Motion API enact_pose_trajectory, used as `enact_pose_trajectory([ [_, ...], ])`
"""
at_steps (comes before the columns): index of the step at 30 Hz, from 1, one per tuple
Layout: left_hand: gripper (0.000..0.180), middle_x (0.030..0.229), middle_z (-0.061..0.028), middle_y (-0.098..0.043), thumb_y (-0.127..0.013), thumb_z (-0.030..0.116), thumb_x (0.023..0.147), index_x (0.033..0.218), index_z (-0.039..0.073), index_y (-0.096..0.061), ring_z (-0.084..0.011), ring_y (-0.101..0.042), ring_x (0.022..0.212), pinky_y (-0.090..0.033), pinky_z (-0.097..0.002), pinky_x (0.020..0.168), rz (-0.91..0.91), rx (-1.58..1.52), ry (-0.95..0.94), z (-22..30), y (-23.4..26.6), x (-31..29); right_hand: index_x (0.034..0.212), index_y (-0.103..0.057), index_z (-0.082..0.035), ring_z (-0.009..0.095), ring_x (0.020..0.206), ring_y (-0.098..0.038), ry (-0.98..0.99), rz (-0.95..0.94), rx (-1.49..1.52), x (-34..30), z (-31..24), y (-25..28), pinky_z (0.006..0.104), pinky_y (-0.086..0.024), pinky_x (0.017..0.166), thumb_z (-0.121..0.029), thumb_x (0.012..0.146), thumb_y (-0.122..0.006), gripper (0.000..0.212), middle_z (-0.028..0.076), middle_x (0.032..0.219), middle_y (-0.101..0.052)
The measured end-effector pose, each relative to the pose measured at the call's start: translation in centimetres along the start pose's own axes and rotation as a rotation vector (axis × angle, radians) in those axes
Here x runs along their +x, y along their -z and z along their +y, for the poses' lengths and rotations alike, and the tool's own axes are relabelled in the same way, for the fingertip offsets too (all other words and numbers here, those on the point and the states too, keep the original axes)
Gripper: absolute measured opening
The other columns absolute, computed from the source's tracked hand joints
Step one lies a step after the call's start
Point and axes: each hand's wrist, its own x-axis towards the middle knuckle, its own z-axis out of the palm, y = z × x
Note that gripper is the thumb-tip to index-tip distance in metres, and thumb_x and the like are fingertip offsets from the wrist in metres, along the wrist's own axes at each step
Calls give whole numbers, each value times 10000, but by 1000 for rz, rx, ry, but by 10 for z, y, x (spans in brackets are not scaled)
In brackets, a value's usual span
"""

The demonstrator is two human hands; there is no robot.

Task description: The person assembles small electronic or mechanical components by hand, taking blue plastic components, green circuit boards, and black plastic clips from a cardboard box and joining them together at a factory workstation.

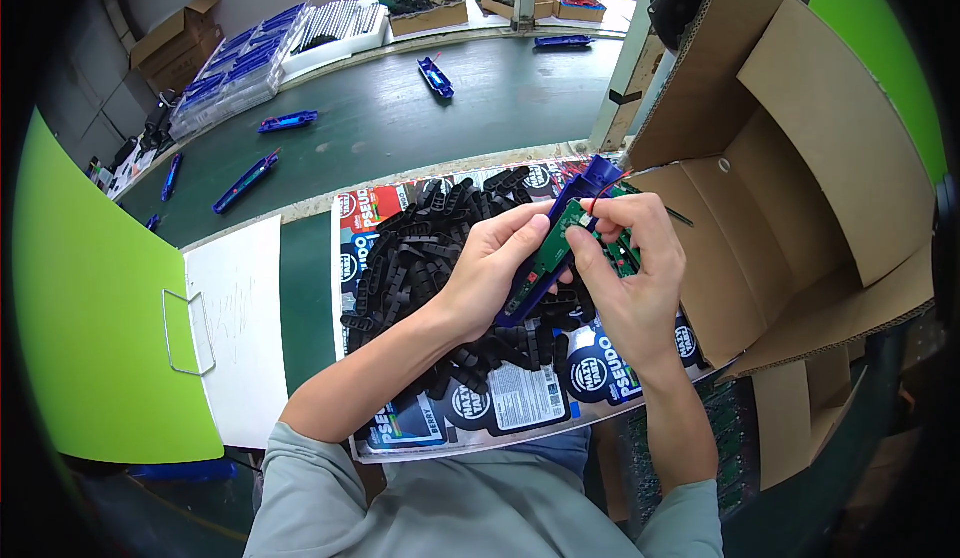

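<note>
My left hand (485, 273) is closed around a long blue plastic housing (601, 172), held tilted over the work surface with its far end up to the right. Inside the housing lies a narrow green circuit board (552, 251), with my left thumb at its edge. My right hand (642, 293) is closed in a pinch at the board's upper end, where a small white connector and thin red and black wires (606, 190) show. The fingertips partly hide what they pinch. Below and left of the housing spreads a heap of ridged black plastic pieces (405, 270).
More green circuit boards (628, 258) lie behind my right hand. An open cardboard box (745, 223) stands at the right. Beyond the printed sheet (410, 438) runs a dark green conveyor belt (365, 123) carrying several blue housings (436, 78). A light-green panel (110, 308) rises at the left.
</note>
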Motion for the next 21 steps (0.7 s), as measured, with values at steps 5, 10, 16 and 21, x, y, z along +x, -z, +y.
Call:
enact_pose_trajectory([
  [5,414,978,-65,-708,-489,282,1099,1408,18,-569,-113,-689,800,-568,-250,686,-30,-37,40,-2,3,2,1040,-691,-25,189,847,-579,3,-1,-34,3,7,2,324,-489,746,-33,825,-781,233,77,965,-599],
  [10,408,980,-66,-708,-487,279,1100,1407,24,-572,-112,-688,796,-568,-248,683,-26,-43,54,-6,-1,4,1032,-669,-23,153,835,-528,9,-2,-25,-1,10,3,295,-440,736,-30,840,-770,217,54,941,-553],
  [16,408,997,-71,-708,-487,276,1100,1408,22,-572,-115,-680,803,-565,-251,692,14,-49,29,-5,0,8,1070,-657,-17,109,793,-561,-17,18,60,-8,11,2,264,-440,722,1,884,-739,204,39,915,-615],
  [21,409,998,-68,-709,-486,274,1101,1413,23,-568,-112,-682,805,-561,-244,699,-9,-10,-4,-2,-5,9,1139,-628,16,62,797,-594,-197,22,247,-10,12,-3,213,-461,707,7,939,-699,213,41,914,-664],
])
